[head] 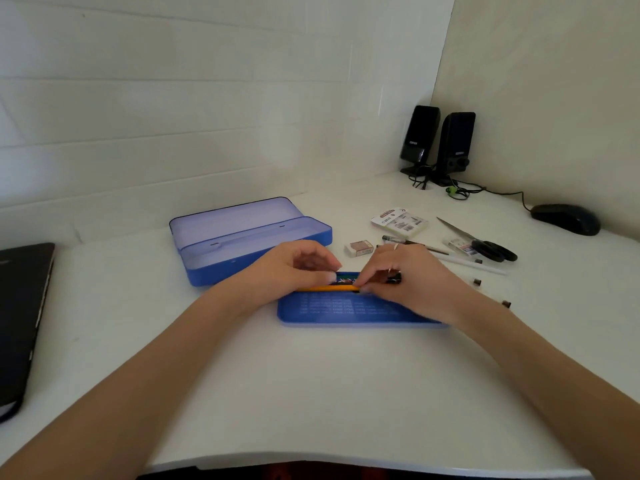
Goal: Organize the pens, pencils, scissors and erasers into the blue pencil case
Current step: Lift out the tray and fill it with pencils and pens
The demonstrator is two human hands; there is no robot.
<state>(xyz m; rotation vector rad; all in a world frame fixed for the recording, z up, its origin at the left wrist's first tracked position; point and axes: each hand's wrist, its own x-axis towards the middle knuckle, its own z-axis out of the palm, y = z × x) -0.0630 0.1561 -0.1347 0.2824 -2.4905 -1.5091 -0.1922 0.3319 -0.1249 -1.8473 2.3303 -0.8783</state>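
Over the far edge of the blue tray [346, 311], the left hand [294, 268] and right hand [401, 282] met with fingers curled, both pinching a yellow pencil [329, 288] lying along that edge. The open blue pencil case [249, 237] sat just behind the tray (empty, lid flat). Right of the case lay an eraser [359, 248], then scissors [481, 244] further right.

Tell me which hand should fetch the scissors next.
Right, probably. The scissors lie on the desk's right side, just beyond the right hand; the left hand would have to cross over the blue tray.
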